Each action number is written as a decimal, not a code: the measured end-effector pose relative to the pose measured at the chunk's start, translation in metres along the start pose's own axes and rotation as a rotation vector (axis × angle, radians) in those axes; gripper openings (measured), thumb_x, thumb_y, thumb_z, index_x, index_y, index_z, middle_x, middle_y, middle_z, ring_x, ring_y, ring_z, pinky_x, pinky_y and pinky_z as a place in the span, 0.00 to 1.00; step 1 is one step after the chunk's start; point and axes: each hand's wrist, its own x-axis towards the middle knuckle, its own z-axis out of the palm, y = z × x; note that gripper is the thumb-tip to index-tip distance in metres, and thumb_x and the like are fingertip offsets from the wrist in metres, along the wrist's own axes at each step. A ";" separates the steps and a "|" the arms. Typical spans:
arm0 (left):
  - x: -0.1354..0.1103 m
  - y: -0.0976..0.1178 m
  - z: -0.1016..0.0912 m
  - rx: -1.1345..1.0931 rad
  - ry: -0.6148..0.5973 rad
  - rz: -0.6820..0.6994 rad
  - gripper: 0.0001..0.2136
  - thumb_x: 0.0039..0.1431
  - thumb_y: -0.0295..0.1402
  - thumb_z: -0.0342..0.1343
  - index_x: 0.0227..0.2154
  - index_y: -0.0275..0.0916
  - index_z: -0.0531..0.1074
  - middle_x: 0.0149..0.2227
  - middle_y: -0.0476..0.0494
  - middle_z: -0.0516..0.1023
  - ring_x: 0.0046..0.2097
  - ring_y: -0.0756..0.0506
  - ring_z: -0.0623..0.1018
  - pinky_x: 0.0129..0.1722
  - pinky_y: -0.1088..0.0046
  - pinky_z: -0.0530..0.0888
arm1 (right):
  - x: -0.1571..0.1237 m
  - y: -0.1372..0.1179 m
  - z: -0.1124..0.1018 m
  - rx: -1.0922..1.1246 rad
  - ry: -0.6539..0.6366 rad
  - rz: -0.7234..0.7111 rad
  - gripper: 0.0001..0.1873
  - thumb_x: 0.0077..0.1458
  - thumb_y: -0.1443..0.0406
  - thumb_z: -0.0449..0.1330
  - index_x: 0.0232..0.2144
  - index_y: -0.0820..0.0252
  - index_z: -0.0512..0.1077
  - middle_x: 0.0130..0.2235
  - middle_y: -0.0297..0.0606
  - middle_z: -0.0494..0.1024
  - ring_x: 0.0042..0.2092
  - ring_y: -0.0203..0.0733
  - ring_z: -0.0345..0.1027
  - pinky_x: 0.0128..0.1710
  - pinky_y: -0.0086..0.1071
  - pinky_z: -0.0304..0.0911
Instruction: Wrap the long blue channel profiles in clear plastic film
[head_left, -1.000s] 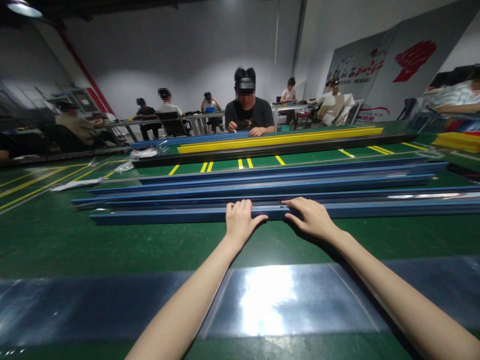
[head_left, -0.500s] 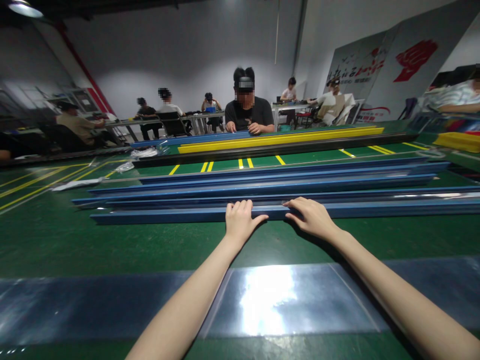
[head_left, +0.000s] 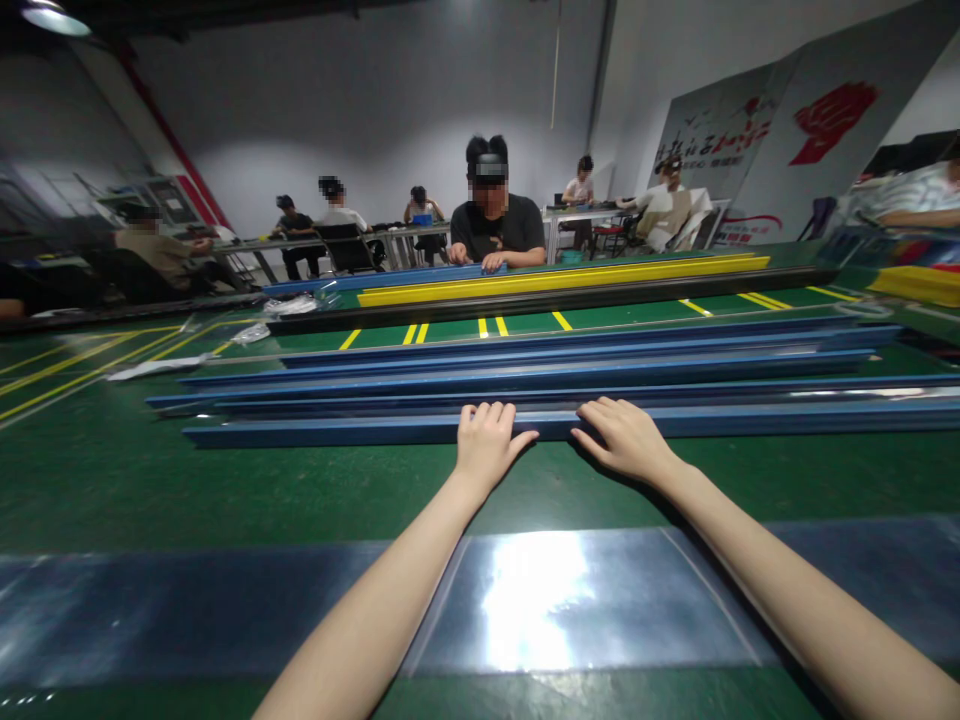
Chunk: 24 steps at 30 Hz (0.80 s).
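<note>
A long blue rail [head_left: 315, 431] lies nearest of several blue rails laid side by side on the green table [head_left: 150, 480]. My left hand [head_left: 487, 442] grips this rail near its middle, fingers curled over the top edge and thumb on the near side. A hand's width to the right, my right hand [head_left: 626, 437] holds the same rail in the same way. Both forearms stretch forward over a clear glossy sheet [head_left: 540, 600] at the near edge.
More blue rails [head_left: 525, 375] lie behind the held one. Farther back are a yellow rail [head_left: 562, 280] and a black one. A person in a dark shirt [head_left: 496, 225] sits opposite with hands on a blue rail. Other people work at tables behind. Plastic wrapping [head_left: 161, 367] lies at left.
My hands stay on the nearest blue rail, shifted barely to the right. The person opposite has moved their hands along their rail.
</note>
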 end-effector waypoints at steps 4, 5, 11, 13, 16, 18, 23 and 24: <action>0.000 0.000 0.000 -0.006 0.003 0.014 0.17 0.54 0.48 0.48 0.31 0.38 0.68 0.33 0.44 0.74 0.36 0.44 0.70 0.37 0.67 0.58 | 0.001 0.000 0.001 -0.008 0.004 -0.005 0.15 0.58 0.58 0.43 0.31 0.60 0.65 0.30 0.40 0.71 0.34 0.41 0.61 0.33 0.32 0.48; 0.000 0.000 0.000 -0.007 0.003 0.013 0.17 0.54 0.48 0.48 0.31 0.38 0.67 0.32 0.44 0.74 0.36 0.44 0.70 0.37 0.67 0.58 | 0.001 0.000 0.001 -0.008 0.006 -0.005 0.15 0.58 0.58 0.43 0.31 0.60 0.65 0.31 0.40 0.72 0.34 0.41 0.60 0.33 0.32 0.48; 0.000 0.000 0.001 -0.006 0.004 0.010 0.17 0.54 0.48 0.48 0.31 0.37 0.67 0.32 0.44 0.74 0.36 0.44 0.70 0.37 0.67 0.58 | 0.001 -0.001 -0.001 -0.014 0.000 -0.004 0.15 0.58 0.58 0.44 0.30 0.60 0.65 0.30 0.39 0.71 0.34 0.41 0.60 0.34 0.32 0.48; 0.000 -0.001 0.002 -0.008 0.006 0.013 0.17 0.54 0.48 0.48 0.31 0.38 0.67 0.32 0.44 0.74 0.36 0.44 0.70 0.36 0.67 0.58 | 0.001 -0.001 -0.001 -0.013 0.003 -0.004 0.15 0.57 0.58 0.44 0.31 0.60 0.65 0.30 0.39 0.71 0.35 0.41 0.60 0.34 0.32 0.48; -0.001 -0.001 0.003 -0.009 0.007 0.013 0.17 0.54 0.49 0.48 0.31 0.38 0.67 0.32 0.44 0.74 0.36 0.44 0.70 0.36 0.67 0.58 | 0.001 -0.001 0.000 -0.013 0.004 -0.003 0.15 0.57 0.58 0.44 0.31 0.60 0.65 0.30 0.39 0.71 0.34 0.41 0.61 0.34 0.32 0.48; -0.001 -0.001 0.003 -0.007 0.006 0.012 0.17 0.54 0.49 0.48 0.31 0.37 0.67 0.32 0.44 0.74 0.36 0.44 0.70 0.36 0.67 0.58 | 0.000 0.000 0.001 -0.013 0.004 -0.002 0.15 0.57 0.58 0.44 0.31 0.60 0.65 0.30 0.39 0.71 0.35 0.41 0.61 0.34 0.32 0.48; -0.001 0.000 0.002 -0.003 -0.004 0.012 0.17 0.54 0.48 0.48 0.31 0.37 0.67 0.31 0.44 0.74 0.35 0.44 0.70 0.36 0.67 0.58 | 0.001 0.000 0.001 -0.013 0.010 -0.010 0.15 0.57 0.58 0.44 0.31 0.60 0.65 0.30 0.40 0.71 0.34 0.41 0.61 0.34 0.32 0.48; 0.000 0.000 0.002 -0.003 -0.006 0.012 0.17 0.54 0.48 0.48 0.31 0.37 0.67 0.31 0.44 0.74 0.36 0.44 0.70 0.36 0.67 0.58 | 0.001 0.000 0.000 -0.015 0.013 -0.011 0.14 0.57 0.58 0.44 0.30 0.60 0.65 0.30 0.40 0.71 0.34 0.41 0.60 0.33 0.32 0.48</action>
